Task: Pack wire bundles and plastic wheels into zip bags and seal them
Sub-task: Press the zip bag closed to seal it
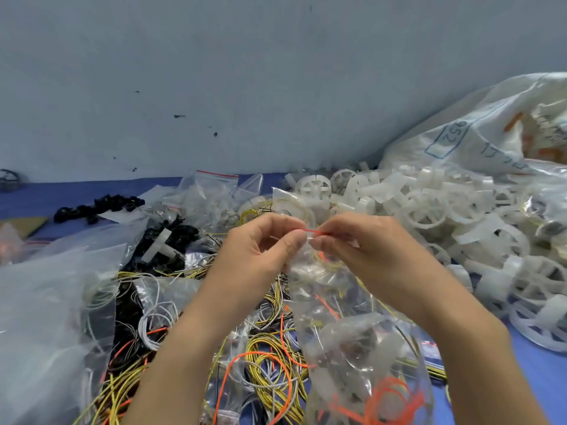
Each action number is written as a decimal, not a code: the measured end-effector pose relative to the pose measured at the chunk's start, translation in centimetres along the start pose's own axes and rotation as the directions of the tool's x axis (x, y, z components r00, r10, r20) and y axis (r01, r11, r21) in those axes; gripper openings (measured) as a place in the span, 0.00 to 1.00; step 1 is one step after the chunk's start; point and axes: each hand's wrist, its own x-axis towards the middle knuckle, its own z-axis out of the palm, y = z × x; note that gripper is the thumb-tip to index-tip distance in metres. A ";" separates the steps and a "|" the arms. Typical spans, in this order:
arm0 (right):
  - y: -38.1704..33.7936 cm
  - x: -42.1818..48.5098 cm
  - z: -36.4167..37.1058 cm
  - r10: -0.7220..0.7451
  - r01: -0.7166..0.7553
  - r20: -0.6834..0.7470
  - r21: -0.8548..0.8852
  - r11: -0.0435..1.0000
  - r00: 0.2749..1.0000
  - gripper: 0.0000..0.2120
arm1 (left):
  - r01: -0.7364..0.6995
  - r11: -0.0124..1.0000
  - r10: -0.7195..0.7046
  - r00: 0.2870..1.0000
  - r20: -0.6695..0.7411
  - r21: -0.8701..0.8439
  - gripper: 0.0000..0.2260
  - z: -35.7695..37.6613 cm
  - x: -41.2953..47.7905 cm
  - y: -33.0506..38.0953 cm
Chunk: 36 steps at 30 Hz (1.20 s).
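Fingers [294,243] of both hands pinch the top edge of a clear zip bag [352,348]. The left hand [254,250] and the right hand [362,246] are close together, almost touching at the fingertips. Between them you can see the red strip [313,230] that runs along the bag's mouth.

The zip bag is held up over the tabletop [546,372] and hangs down from the fingers toward the person. Orange wire loops [389,397] sit low inside it. Something dark is in the bag too, but it is too blurry to say what it is.

Under the hands lie lots of loose wire bundles [270,363], yellow, orange, grey and black, all mixed up. To the right is a big pile of white plastic wheels [429,204]. Behind that pile is a large white sack [491,127] with blue writing on it.

A big clear bag [46,302] lies on the left. Some small black parts [101,207] sit farther back on the left. More small zip bags [214,188] lie near the pale wall [245,72], past the hands.
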 end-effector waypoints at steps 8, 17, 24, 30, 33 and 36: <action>0.9 0.1 0.0 -0.012 0.012 -0.028 0.012 1.000 1.000 0.04 | 0.020 0.998 -0.017 0.999 -0.051 0.064 0.01 -0.2 -0.2 -0.2; 0.6 -0.1 -0.8 -0.049 0.042 -0.082 -0.084 0.996 0.995 0.05 | 0.036 0.986 -0.039 0.999 0.014 0.161 0.05 -1.6 -0.7 1.1; 0.6 -0.2 -1.0 -0.044 0.042 -0.065 -0.038 0.998 0.997 0.05 | 0.008 0.979 -0.011 1.000 0.014 0.202 0.03 -1.4 -0.9 1.3; 0.7 -0.5 -1.4 -0.031 0.033 -0.102 0.022 0.999 0.994 0.03 | 0.029 0.959 -0.031 1.000 0.002 0.280 0.03 -2.0 -1.0 1.6; 0.1 -0.2 -0.9 -0.087 0.080 -0.093 -0.083 0.993 0.992 0.05 | -0.021 0.932 0.013 1.000 0.023 0.363 0.03 -1.6 -1.2 2.1; -0.1 -0.1 -0.8 -0.122 0.113 -0.087 -0.097 0.989 0.989 0.05 | -0.077 0.895 0.068 0.997 0.036 0.440 0.04 -1.5 -1.3 2.5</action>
